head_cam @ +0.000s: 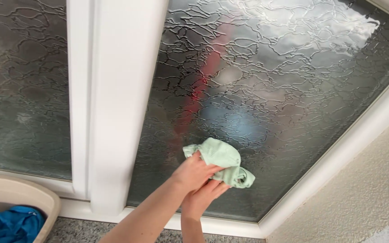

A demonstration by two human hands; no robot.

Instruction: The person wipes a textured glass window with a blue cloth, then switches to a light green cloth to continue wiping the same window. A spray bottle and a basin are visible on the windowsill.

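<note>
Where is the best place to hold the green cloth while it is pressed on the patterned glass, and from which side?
Probably the bunched middle of the green cloth, taken from below. It is crumpled into a thick wad against the patterned glass, and both the left hand and the right hand already reach up to it from underneath, leaving loose ends at the top and right.

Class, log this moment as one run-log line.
hands: both on green cloth | cloth: against textured glass | nearby: basin, blue cloth

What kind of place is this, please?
Probably the outside of a house, at a door or window: patterned frosted glass in a white frame, a rendered wall, both hands pressing a green cloth.
</note>
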